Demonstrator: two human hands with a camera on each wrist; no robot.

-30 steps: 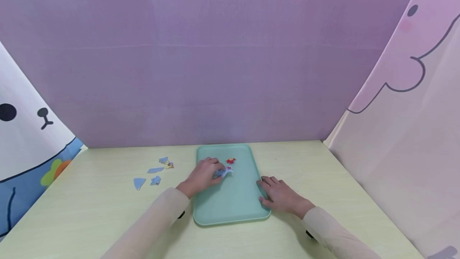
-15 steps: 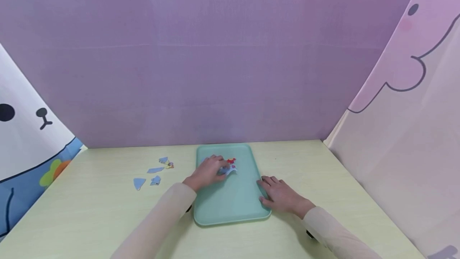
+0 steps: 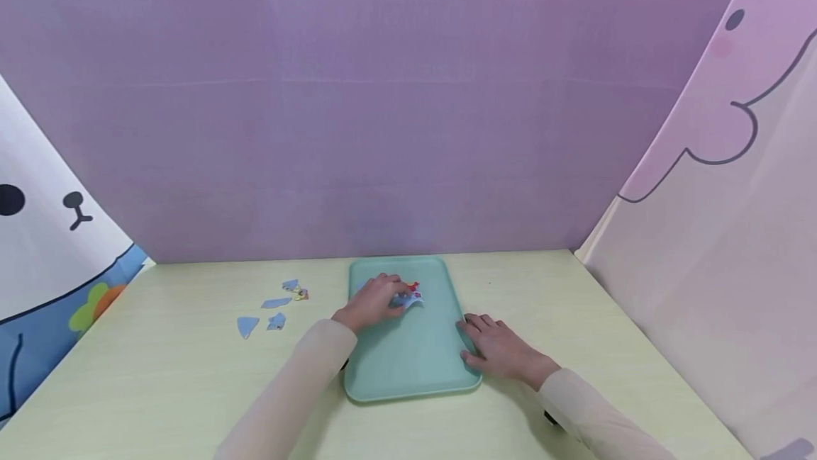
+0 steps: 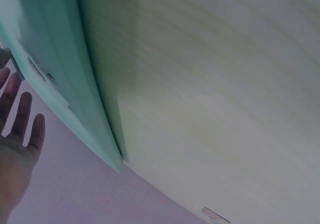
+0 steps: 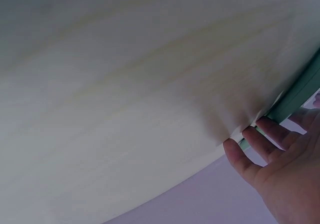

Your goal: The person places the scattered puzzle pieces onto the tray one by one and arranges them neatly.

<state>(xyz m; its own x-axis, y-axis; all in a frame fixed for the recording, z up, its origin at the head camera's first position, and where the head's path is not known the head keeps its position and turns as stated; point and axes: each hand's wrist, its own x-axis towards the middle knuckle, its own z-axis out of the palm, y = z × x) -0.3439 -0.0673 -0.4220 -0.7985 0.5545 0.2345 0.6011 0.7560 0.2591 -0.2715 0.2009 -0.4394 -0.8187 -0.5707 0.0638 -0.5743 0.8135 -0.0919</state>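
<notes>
Over the upper middle of a green tray (image 3: 408, 375), my left hand (image 3: 376, 300) pinches a light blue puzzle piece (image 3: 411, 300) with pink print between thumb and fingers. The held piece lies close beside a red puzzle piece (image 3: 413, 285) on the tray; whether they touch cannot be made out. In the left wrist view, my left hand (image 4: 17, 149) has its other fingers stretched out, and flat pieces lie on the tray. My right hand (image 3: 501, 346) rests against the tray's right rim, its fingers extended. The right wrist view shows my right hand (image 5: 285, 156) with fingertips at the tray edge.
Left of the tray, several loose puzzle pieces lie on the pale table (image 3: 159, 375), among them a blue triangular piece (image 3: 247, 326) and a blue strip (image 3: 276, 302). A purple partition (image 3: 408, 105) rises behind the table, with printed panels on both sides.
My left hand has moved slightly right and away from me with the blue puzzle piece, bringing it up to the red one. The right hand has stayed at the tray's rim.
</notes>
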